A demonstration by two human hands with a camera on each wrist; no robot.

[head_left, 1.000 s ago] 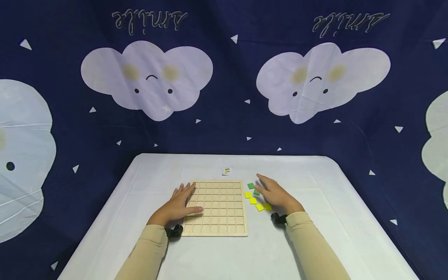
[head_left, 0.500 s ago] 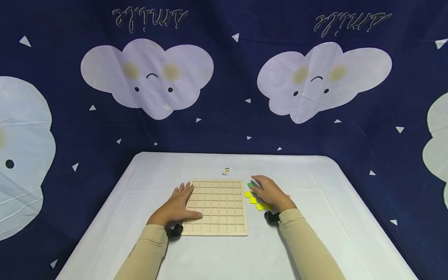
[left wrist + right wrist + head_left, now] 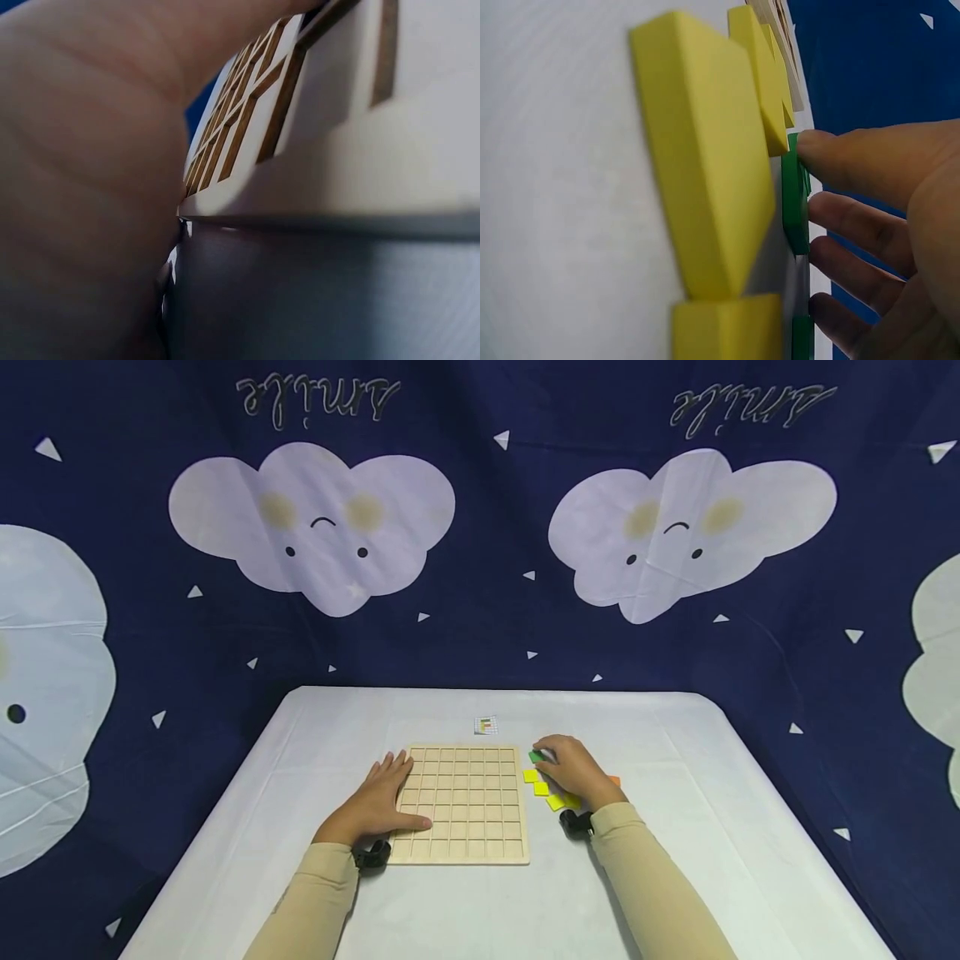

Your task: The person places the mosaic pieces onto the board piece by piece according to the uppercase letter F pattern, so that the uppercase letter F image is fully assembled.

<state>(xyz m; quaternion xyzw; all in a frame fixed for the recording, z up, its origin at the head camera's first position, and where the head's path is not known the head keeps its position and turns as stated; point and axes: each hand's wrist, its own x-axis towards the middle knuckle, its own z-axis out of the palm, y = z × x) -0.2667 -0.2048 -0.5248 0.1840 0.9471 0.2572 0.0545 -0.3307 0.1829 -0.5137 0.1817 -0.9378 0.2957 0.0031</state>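
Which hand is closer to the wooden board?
Left: the left hand rests on the wooden board, along its left edge. The right hand is past the right edge, by a green tile.

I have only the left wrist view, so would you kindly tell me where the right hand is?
Observer: The right hand is to the right of the board.
Operator: Thank you; what is its thumb nearest to?
Observer: A green tile, by the right wrist view; I cannot tell whether it is gripped.
Operator: And does anything lie beyond the board's far edge?
Observer: Yes, a small printed card, shown in the head view.
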